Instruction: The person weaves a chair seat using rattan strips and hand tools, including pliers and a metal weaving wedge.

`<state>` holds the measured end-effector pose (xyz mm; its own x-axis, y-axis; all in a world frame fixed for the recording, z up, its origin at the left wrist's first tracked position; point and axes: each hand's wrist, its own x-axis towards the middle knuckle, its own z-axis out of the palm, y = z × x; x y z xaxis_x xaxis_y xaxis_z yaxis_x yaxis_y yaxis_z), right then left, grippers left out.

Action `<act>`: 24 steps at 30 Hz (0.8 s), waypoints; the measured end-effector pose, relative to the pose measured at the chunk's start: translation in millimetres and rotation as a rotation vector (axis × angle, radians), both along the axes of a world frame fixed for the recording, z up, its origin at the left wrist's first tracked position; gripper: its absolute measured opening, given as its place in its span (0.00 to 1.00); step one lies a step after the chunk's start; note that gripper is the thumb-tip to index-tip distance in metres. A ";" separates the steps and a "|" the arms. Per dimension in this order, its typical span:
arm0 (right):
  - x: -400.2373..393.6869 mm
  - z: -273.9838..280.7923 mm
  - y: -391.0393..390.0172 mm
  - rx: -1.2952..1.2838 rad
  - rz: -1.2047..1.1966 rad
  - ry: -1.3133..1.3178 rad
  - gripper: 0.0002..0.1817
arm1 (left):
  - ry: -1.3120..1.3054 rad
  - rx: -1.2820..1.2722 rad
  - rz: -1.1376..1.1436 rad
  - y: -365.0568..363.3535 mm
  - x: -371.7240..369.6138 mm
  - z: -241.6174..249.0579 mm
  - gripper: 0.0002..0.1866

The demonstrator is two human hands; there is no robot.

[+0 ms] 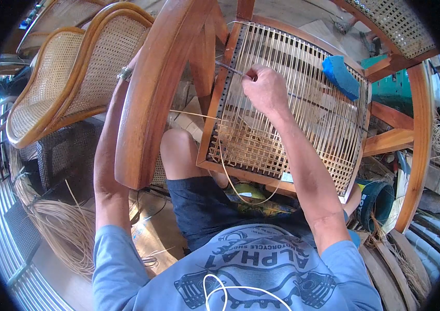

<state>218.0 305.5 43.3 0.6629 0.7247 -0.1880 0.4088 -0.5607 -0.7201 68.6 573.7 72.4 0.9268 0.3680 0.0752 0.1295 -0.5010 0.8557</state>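
Note:
My right hand (265,89) is closed around a thin dark rod (230,69) above the chair seat. The rod runs crosswise among the pale cane strands (272,46) stretched over the wooden seat frame (210,119). Near the seat's front edge the cane is woven into an open grid (251,147). One loose cane strand (222,160) loops down from the left side of the frame. My left hand (135,60) is mostly behind the broad wooden armrest (150,98), so its fingers are hidden. A watch (125,73) sits on that wrist.
A blue block (341,78) rests on the far right of the seat. Curved cane-backed furniture (80,67) stands at left, above a coiled cane bundle (59,228). At right are a wooden chair leg (421,140), a dark bucket (378,202) and a green crate (393,93).

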 end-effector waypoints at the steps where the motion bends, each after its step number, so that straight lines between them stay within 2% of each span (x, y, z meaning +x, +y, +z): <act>1: -0.6 0.1 1.0 -0.024 0.014 -0.030 0.10 | 0.000 -0.004 -0.001 0.7 -0.7 -0.8 0.16; 7: -0.1 -1.0 4.3 -0.068 0.120 -0.235 0.10 | -0.009 -0.026 -0.008 3.1 1.0 -4.9 0.16; 17: 0.6 6.5 4.1 -0.085 0.140 -0.246 0.09 | -0.009 -0.050 -0.018 5.8 1.9 -9.7 0.16; 24: 0.2 -3.7 9.5 -0.096 0.186 -0.421 0.08 | -0.010 -0.072 -0.029 7.1 2.5 -12.6 0.17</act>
